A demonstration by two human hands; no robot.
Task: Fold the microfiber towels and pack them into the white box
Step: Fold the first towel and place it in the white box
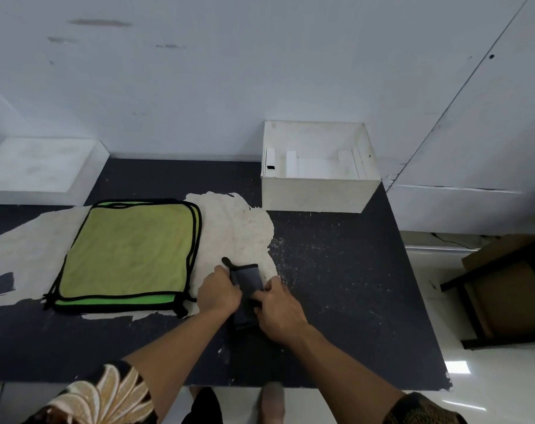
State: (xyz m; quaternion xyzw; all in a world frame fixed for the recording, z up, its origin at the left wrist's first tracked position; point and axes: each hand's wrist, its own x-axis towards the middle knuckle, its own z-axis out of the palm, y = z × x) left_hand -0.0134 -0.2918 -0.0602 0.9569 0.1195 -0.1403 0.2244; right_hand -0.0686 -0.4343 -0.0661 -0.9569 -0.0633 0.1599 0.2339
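A small dark grey microfiber towel (250,278), folded into a narrow strip with a black loop at its far corner, lies on the dark table (336,286). My left hand (218,290) grips its left edge. My right hand (280,312) presses on its right side, fingers over the cloth. A stack of green and yellow-green towels (128,255) with black trim lies flat to the left. The open white box (318,166) stands at the back of the table, with only white inserts showing inside.
The tabletop has a large worn, pale patch (238,228) under and beside the towels. A white block (42,166) sits at the back left. The table's right edge drops to a shiny floor with a dark stand and cardboard (504,295).
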